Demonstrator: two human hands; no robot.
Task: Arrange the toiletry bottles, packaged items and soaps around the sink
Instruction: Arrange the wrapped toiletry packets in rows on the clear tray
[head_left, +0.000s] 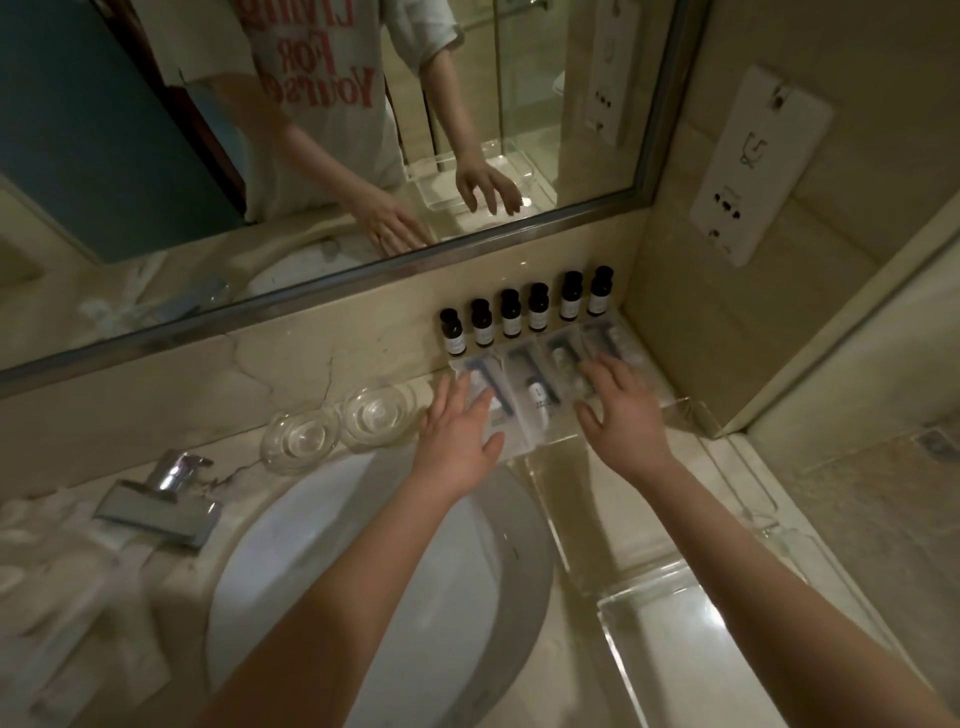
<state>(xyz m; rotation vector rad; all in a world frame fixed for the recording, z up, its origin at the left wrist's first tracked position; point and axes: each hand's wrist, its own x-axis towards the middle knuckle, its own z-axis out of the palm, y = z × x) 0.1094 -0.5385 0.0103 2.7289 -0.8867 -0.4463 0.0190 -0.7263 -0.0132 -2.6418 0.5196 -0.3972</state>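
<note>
Several small dark toiletry bottles (524, 310) with white labels stand in a row against the wall under the mirror. In front of them lies a row of clear packaged items (535, 395) on the counter. My left hand (457, 431) rests flat, fingers spread, on the leftmost packet. My right hand (623, 405) lies spread over the packets at the right end. Neither hand grips anything. No soaps can be made out.
Two clear glass dishes (337, 426) sit left of the packets. The white sink (374, 571) is below, with the chrome faucet (166, 493) at its left. A clear acrylic tray (670, 582) lies at the right. Folded white towels (57, 582) lie far left. A mirror (311, 130) hangs above.
</note>
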